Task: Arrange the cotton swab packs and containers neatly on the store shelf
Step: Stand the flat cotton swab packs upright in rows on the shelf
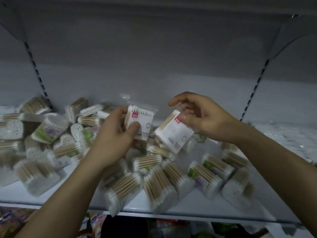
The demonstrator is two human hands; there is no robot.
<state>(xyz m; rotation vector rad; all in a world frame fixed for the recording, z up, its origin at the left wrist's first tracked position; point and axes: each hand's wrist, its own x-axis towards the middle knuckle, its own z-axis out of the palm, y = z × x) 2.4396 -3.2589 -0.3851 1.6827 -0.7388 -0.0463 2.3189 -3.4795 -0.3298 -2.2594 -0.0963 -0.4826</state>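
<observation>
Though blurred, hands seemingly hold packs.

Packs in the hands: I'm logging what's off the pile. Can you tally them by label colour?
Red-tag white label: 2, the upright pack in the left hand and the tilted pack in the right hand.
Green label: 0 in hand; green-label packs lie on the shelf.
Total in hand: 2.

Bare left hand, bare right hand, bare forearms.
</observation>
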